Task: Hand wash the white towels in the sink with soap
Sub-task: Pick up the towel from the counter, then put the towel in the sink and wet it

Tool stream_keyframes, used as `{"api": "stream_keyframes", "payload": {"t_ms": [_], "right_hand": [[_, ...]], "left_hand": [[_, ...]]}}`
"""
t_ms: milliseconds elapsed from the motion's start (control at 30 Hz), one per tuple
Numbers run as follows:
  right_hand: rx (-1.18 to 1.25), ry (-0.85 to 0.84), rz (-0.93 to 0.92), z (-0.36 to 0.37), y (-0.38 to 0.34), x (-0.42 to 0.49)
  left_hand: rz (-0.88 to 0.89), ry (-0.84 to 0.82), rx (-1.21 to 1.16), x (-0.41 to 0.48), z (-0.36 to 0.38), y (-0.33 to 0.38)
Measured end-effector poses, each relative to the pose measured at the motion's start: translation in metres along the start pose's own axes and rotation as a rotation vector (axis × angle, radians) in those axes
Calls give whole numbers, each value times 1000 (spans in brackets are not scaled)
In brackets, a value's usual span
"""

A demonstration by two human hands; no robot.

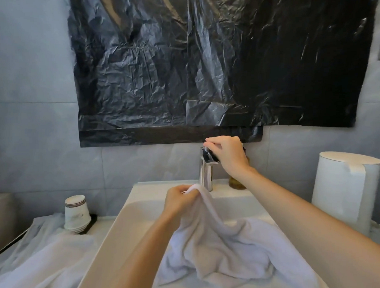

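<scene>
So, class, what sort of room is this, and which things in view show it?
Probably a bathroom: a white sink with a chrome tap against grey wall tiles, and a white towel in the basin.

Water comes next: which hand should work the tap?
Right. The right hand grips the faucet handle, while the left hand holds the white towel bunched over the sink.

left hand (178, 198) gripping towel (222, 247), right hand (226, 155) on faucet (206, 173)

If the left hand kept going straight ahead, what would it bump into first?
Probably the chrome faucet, standing just beyond the left hand and its gripped white towel, though depth is unclear from one view.
</scene>
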State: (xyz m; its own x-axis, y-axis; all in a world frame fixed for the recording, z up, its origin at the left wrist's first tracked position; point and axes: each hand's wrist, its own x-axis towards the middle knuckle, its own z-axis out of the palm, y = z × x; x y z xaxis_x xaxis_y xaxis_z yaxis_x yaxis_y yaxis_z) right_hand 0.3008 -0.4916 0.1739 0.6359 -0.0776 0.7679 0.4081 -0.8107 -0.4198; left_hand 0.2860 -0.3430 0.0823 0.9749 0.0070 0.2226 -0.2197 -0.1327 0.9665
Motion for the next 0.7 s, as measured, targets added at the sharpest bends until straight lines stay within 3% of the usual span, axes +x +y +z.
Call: {"api": "stream_keyframes", "payload": {"t_ms": [267, 700], "right_hand": [[-187, -42, -41, 3, -3, 12], [-166, -10, -14, 8, 1, 21]], "left_hand": [[-46, -43, -80, -8, 0, -2], [-127, -80, -209, -19, 1, 14]]}}
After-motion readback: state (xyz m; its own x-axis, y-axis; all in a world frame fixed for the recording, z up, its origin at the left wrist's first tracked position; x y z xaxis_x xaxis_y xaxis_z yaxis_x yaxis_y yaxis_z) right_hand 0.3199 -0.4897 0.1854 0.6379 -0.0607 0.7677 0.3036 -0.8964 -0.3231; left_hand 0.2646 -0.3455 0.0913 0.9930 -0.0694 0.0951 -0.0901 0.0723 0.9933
